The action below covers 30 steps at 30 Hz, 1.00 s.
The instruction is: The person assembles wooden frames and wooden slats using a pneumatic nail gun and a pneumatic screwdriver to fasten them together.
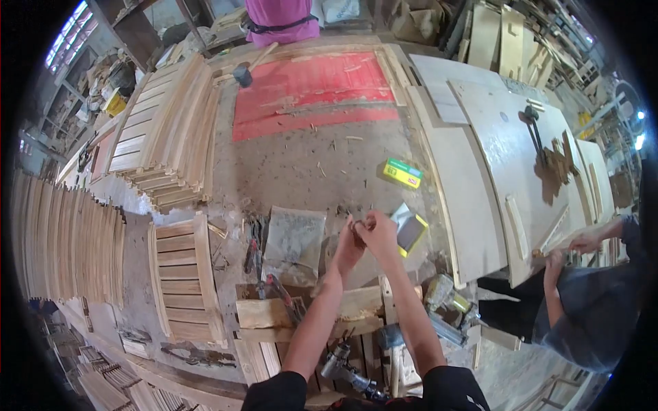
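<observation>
My left hand (349, 244) and my right hand (380, 234) meet above the workbench, fingertips pinched together. Whatever sits between them is too small to make out. Just beyond the fingers lie small dark bits (345, 209) on the bench top. A clear plastic bag (295, 238) rests left of my left hand. Beside my right hand is an open box with yellow edges (413, 234). Farther off lies a closed green and yellow box (402, 173). Red-handled pliers (253, 259) are left of the bag. Below my forearms is a metal air tool (347, 371).
Slatted wooden panels are stacked (168, 130) at the left, with a single slatted panel (184, 277) nearer me. A red sheet (315, 89) covers the far bench. Large boards (473, 185) lie at the right, where a co-worker (582, 301) handles a wooden piece. A nail gun (445, 296) lies near my right forearm.
</observation>
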Tool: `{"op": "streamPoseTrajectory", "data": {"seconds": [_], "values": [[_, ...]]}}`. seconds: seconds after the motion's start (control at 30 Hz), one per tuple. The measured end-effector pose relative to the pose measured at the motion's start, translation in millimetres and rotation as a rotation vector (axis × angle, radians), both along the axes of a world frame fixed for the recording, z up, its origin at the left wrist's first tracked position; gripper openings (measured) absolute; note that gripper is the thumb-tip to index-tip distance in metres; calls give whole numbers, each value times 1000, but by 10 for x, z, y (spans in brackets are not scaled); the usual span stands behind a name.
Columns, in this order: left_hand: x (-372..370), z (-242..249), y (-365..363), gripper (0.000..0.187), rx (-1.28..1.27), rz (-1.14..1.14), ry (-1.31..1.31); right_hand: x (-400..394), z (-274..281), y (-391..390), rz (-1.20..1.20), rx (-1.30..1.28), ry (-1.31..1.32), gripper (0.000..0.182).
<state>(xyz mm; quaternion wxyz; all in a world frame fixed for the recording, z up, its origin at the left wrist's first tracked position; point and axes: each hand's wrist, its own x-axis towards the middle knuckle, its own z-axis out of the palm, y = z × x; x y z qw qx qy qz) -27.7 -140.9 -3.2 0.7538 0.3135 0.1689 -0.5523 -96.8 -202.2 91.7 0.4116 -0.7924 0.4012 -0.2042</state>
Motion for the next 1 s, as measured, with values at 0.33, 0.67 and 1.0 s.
{"op": "streamPoseTrajectory", "data": {"seconds": [0.33,0.67,1.0], "values": [[568,-23,-188,46,1335,-544,-1694,1080,-1039,-966,-183,-284,333,27],[381,-343,-94,24,1397,-443,-2117,1109,-1134,-808,-139,-403,263,20],[333,-209,0,21,1155,-261,-2140,2585,-1174,-1295,-12,-472,63,24]]}}
